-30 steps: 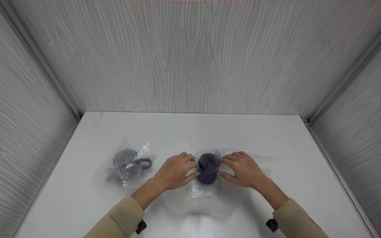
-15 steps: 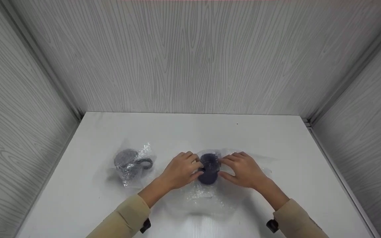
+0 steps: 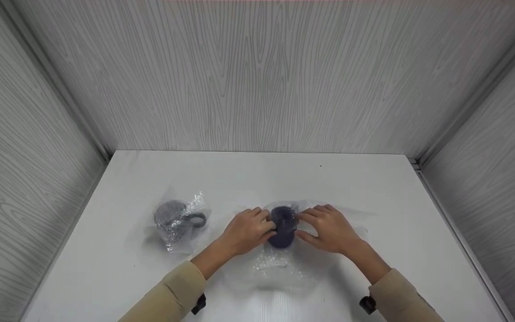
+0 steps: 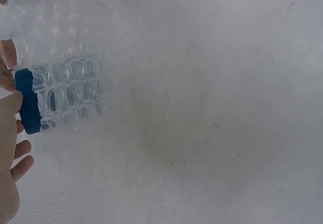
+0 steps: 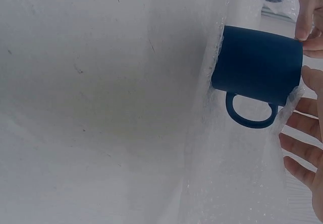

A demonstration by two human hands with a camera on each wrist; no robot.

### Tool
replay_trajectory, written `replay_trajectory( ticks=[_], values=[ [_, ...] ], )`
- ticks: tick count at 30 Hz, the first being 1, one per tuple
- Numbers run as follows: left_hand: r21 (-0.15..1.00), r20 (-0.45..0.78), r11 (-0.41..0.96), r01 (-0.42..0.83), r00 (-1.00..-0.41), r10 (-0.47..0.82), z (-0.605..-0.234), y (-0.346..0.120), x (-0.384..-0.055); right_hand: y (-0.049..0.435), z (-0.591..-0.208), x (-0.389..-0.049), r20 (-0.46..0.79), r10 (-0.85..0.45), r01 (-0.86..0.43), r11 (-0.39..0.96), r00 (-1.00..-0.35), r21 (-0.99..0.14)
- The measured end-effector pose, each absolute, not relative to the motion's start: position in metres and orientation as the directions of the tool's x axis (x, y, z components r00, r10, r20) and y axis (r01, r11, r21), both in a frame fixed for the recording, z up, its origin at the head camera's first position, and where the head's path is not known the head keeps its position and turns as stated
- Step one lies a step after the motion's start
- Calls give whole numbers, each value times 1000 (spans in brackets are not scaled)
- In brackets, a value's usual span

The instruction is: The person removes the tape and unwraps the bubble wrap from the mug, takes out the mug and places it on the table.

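A dark blue mug is between my hands on a sheet of bubble wrap. Its handle shows in the right wrist view. Bubble wrap covers much of the mug's side in the left wrist view, leaving a bare blue strip. My left hand pinches the wrap at the mug's left edge; its fingertips are partly hidden. My right hand holds the mug's right side, thumb toward me and fingers beyond. In the right wrist view, fingers lie along the wrap's edge.
Another dark mug, wrapped in bubble wrap, lies to the left on the white table. Grey wood-grain panels rise behind the table and on both sides.
My left hand has moved right, up against the mug, bringing wrap with it. The mug has shifted very slightly right. My right hand has stayed nearly still.
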State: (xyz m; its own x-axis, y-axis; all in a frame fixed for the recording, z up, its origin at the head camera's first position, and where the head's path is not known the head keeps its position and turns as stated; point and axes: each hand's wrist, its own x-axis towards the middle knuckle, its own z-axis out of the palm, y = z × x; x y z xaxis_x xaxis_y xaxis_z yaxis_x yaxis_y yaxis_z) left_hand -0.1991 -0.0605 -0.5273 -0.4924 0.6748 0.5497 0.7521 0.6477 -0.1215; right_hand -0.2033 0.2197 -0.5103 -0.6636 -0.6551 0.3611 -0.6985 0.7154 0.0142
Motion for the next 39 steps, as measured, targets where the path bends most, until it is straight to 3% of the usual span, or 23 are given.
replay_trajectory(
  ticks=[11,39],
  values=[
    [29,537,657,753,-566,625,-528,-59,-197,220,-515,-203,427,-662,-716,696,-615,48],
    [33,514,664,747,-582,630,-524,-59,-195,219,-526,-196,542,-718,-738,631,-437,240]
  ],
)
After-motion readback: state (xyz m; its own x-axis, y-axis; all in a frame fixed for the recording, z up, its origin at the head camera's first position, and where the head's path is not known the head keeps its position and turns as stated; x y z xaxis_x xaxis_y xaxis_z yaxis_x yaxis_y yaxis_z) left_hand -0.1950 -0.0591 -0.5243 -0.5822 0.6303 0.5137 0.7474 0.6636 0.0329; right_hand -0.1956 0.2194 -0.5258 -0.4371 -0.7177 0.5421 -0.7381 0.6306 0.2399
